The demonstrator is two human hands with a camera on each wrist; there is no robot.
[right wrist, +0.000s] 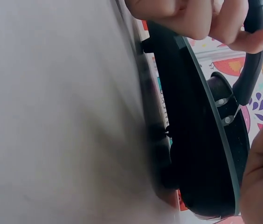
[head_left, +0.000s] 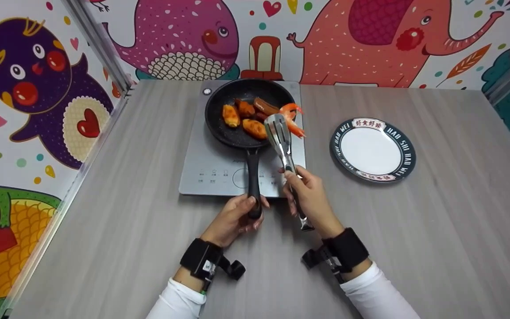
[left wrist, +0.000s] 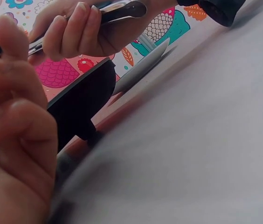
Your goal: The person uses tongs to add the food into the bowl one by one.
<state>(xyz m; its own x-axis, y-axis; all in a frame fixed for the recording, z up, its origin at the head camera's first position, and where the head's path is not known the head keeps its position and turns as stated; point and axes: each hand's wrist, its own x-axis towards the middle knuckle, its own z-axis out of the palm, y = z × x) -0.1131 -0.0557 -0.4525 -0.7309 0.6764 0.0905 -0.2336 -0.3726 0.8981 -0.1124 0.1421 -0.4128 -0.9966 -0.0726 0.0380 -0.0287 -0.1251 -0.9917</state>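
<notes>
My left hand (head_left: 233, 221) grips the black handle (head_left: 253, 173) of a frying pan (head_left: 220, 95), which sits on an induction cooktop (head_left: 197, 153). In my right hand (head_left: 310, 190) are metal tongs (head_left: 285, 153), held along their arms with the thumb on top. The tongs' slotted head lies over the pan's right rim, right at an orange shrimp (head_left: 294, 126); I cannot tell whether it pinches the shrimp. Browned pieces like chicken wings (head_left: 231, 116) and a scored sausage (head_left: 265, 106) lie in the pan. The right wrist view shows the left fingers curled round the handle (right wrist: 255, 65).
A round plate (head_left: 370, 150) with a dark lettered rim and bare white middle lies on the grey table (head_left: 450, 212), right of the cooktop. Panels with cartoon animals (head_left: 379, 53) stand behind and at the left, with a metal post (head_left: 104, 44) at their corner.
</notes>
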